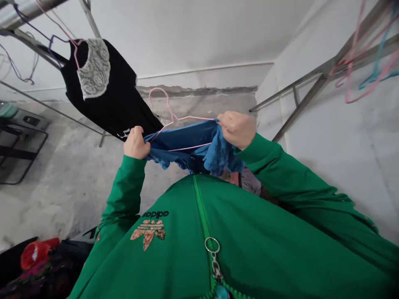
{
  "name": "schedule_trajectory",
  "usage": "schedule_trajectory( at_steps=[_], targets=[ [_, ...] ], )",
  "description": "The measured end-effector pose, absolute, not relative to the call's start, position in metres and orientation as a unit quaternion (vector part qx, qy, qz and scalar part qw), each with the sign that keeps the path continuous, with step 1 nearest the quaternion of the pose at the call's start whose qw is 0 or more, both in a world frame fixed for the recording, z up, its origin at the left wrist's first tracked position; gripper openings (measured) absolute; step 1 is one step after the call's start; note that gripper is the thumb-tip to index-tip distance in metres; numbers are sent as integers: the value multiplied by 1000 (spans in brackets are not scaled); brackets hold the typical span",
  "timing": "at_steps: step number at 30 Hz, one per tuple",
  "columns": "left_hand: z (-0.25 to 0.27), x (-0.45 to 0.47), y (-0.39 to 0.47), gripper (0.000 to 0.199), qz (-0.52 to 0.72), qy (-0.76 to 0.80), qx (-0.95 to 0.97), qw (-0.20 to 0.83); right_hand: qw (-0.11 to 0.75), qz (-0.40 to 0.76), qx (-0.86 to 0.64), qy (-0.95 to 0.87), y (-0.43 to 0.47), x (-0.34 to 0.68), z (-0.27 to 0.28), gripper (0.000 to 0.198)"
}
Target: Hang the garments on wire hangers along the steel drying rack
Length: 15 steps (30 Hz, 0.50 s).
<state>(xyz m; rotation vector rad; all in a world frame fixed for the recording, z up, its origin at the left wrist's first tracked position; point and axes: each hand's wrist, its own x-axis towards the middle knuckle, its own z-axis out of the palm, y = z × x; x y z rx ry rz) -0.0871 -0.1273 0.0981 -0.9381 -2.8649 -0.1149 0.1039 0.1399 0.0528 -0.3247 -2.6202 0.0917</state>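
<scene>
A blue garment (190,135) with ruffled edges is stretched between my two hands in front of my chest. Inside its opening sits a pink wire hanger (174,117), with the hook sticking up above the cloth. My left hand (137,143) is closed on the garment's left end, by one arm of the hanger. The other end is gripped by my right hand (237,128), fingers closed over the cloth at the hanger's tip. The lower part of the garment is hidden behind my green jacket (174,224).
A black garment with a white lace collar (95,70) hangs from a metal rack at upper left. At right, pink and teal hangers (374,79) hang from a metal frame (299,104). Dark and red cloth (39,253) lies at lower left, below a black-framed stand (23,153).
</scene>
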Motion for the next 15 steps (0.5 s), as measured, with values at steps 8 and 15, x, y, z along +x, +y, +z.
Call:
schedule_trajectory(
  at_steps=[8,15],
  targets=[
    [99,-71,-132,11,-138,-911,-371,-116,305,11,-87,-948,141,109,41,25],
    [60,-117,-130,22,-261,-915,-303,-51,392,43,-47,-918,150,124,39,26]
  ],
)
